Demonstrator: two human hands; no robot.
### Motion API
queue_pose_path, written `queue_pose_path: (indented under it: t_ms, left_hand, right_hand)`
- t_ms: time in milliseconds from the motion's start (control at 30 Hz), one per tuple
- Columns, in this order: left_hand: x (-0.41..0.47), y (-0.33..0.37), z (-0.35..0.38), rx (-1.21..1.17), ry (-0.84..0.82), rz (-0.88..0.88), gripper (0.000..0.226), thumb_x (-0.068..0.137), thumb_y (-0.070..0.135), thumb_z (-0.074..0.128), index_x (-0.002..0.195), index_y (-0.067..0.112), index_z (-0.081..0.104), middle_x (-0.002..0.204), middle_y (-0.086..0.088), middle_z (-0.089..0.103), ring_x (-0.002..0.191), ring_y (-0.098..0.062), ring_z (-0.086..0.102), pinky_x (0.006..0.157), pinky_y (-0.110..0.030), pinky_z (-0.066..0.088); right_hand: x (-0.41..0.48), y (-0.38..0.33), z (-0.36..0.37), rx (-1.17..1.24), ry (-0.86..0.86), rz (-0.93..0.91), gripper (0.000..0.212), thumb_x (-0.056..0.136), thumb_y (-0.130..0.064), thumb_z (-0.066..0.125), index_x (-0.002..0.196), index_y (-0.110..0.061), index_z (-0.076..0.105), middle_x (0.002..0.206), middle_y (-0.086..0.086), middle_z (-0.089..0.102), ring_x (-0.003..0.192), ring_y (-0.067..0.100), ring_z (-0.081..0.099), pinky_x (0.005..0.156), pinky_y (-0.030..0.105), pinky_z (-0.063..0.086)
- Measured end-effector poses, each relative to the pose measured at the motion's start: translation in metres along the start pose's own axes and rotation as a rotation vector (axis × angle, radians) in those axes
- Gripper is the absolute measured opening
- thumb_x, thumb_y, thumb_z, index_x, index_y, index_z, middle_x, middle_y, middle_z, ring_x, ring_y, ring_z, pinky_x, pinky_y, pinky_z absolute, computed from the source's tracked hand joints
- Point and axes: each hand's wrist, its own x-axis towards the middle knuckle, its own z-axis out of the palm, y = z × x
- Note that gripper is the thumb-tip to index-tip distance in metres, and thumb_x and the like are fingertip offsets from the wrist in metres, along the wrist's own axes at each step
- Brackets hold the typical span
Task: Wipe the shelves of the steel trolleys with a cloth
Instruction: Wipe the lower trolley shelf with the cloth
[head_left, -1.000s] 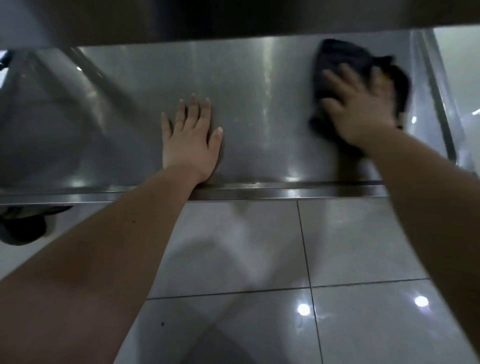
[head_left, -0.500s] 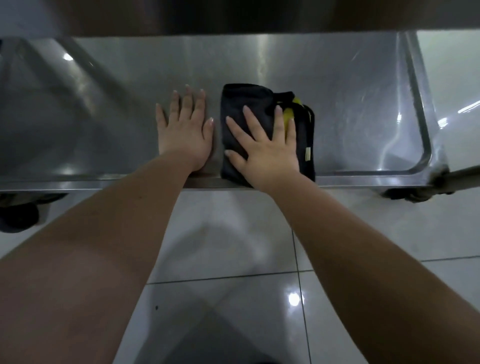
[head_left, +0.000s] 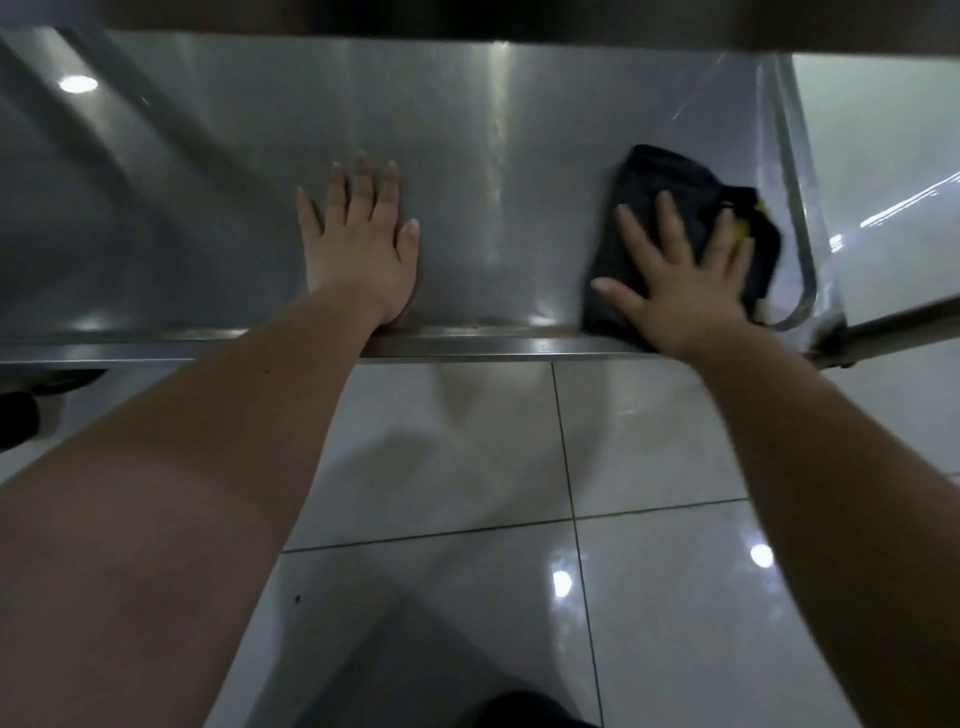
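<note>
Straight, spread fingers (head_left: 672, 228) of the right hand (head_left: 680, 299) press the dark cloth (head_left: 660, 179) flat, curling round nothing, at the near right corner of the shelf (head_left: 467, 130). The left hand (head_left: 358, 254) lies flat and empty on bare steel. Wiping seems in hand; the next stroke needs even pressure toward the left.

The right hand (head_left: 680, 291) lies flat over the near half of the cloth (head_left: 654, 182) and hides that part. A yellow patch (head_left: 761, 209) shows past the fingers, smeared by blur, so its shape cannot be told. A pale tag (head_left: 761, 307) at the cloth's near corner is too small to read. The far side of the shelf (head_left: 467, 156) is hidden under a dark overhang (head_left: 467, 21) — its left end runs off the picture. A dark lump (head_left: 18, 421) at the left edge and a dark mass (head_left: 524, 709) at the bottom edge are cut off, and neither can be made out.
</note>
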Motion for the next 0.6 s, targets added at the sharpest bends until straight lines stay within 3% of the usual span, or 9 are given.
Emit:
queue_pose_path:
  t_ms: [200,300,467,600]
  left_hand:
    - [0.003,-0.012,-0.014,-0.112,-0.09,0.091,0.062,0.103,0.041,0.022,0.156,0.018,0.001,0.163,-0.009,-0.001,0.149,-0.031,-0.003,0.118,-0.05,-0.004]
    - [-0.005,-0.051,-0.023,-0.173,-0.04,0.163,0.057,0.104,0.032,0.028,0.156,0.016,0.01,0.163,-0.009,0.006,0.149,-0.032,0.001,0.119,-0.046,0.0]
    - [-0.038,-0.142,-0.022,-0.07,-0.012,0.06,0.056,0.103,0.04,0.031,0.155,0.027,0.016,0.161,-0.007,0.019,0.149,-0.033,0.002,0.119,-0.053,-0.003]
    - [-0.041,-0.156,-0.017,-0.074,-0.039,0.012,0.057,0.101,0.048,0.024,0.154,0.038,0.007,0.163,0.001,0.009,0.149,-0.03,-0.001,0.114,-0.062,-0.004]
  right_hand:
    - [-0.007,-0.154,0.023,-0.086,-0.047,-0.265,0.077,0.079,-0.084,0.001,0.145,-0.051,-0.021,0.16,-0.007,-0.027,0.14,0.05,-0.027,0.107,0.07,-0.014]
    - [-0.006,-0.16,0.024,-0.064,-0.02,-0.256,0.076,0.079,-0.084,-0.001,0.145,-0.051,-0.021,0.16,-0.008,-0.026,0.141,0.049,-0.024,0.109,0.069,-0.013]
    - [-0.009,-0.157,0.026,-0.075,0.017,-0.222,0.076,0.079,-0.085,-0.001,0.145,-0.053,-0.019,0.162,-0.01,-0.021,0.144,0.047,-0.018,0.112,0.066,-0.009]
    - [-0.008,-0.156,0.025,-0.085,0.016,-0.218,0.075,0.077,-0.085,-0.004,0.143,-0.054,-0.022,0.161,-0.011,-0.02,0.145,0.045,-0.016,0.114,0.064,-0.008]
